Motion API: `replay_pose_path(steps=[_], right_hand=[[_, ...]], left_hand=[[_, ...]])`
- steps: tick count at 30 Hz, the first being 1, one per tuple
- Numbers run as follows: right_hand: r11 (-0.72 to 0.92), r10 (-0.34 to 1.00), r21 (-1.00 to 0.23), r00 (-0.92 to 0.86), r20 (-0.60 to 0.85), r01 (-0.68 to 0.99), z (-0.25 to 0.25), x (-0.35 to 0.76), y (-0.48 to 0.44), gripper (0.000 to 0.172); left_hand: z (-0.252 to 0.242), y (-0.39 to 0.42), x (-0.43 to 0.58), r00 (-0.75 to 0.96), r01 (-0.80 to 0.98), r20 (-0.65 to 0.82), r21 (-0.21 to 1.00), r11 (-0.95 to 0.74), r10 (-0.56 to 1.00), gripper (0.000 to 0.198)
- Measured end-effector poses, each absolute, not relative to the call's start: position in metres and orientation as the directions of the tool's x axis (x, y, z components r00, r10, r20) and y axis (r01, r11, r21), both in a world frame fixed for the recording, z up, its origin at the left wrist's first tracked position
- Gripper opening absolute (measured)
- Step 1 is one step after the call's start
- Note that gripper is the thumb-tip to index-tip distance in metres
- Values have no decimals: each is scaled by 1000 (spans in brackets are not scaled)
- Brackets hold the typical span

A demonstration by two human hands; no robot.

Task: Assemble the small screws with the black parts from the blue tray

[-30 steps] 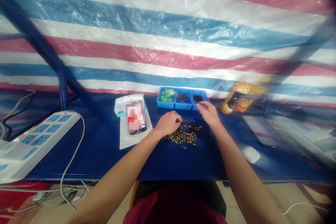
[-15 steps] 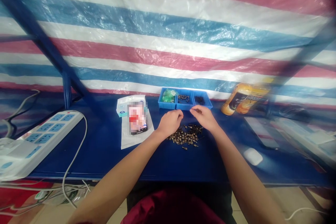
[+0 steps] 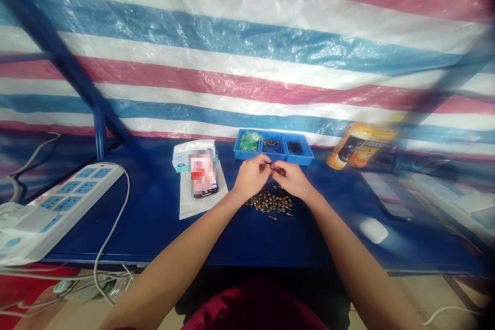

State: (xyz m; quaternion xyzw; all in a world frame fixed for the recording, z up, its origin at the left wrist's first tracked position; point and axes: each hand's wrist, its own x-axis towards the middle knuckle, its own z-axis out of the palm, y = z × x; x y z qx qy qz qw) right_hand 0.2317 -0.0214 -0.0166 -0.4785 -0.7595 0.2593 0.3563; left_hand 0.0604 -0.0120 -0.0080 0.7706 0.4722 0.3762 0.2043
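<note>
As the left hand (image 3: pixel 251 177) and right hand (image 3: pixel 292 180) meet above a pile of screws (image 3: pixel 269 202), fingers (image 3: pixel 266 166) pinched closely together, any held piece hidden, blue compartment tray (image 3: pixel 303 161) just beyond

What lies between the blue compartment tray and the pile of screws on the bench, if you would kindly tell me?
The head view shows the left hand and right hand there, between the blue compartment tray and the pile of screws.

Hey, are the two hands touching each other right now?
Touching. The head view shows the left hand and right hand meeting at the fingertips, just in front of the blue tray, above the pile of screws.
</note>
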Motion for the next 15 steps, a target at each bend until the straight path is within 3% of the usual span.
replay_pose_path(steps=[7,11,15], right_hand=[[512,857,-676,-253,449,530,-17,229,-21,14],[462,886,-744,-205,416,482,-24,232,-15,16],[365,931,-870,-129,341,332,-30,235,-9,19]], left_hand=[[-6,-14,60,302,568,420,642,-515,856,17],[-9,-14,61,272,586,420,641,-496,865,17],[-13,-12,62,289,578,420,640,-506,860,19]])
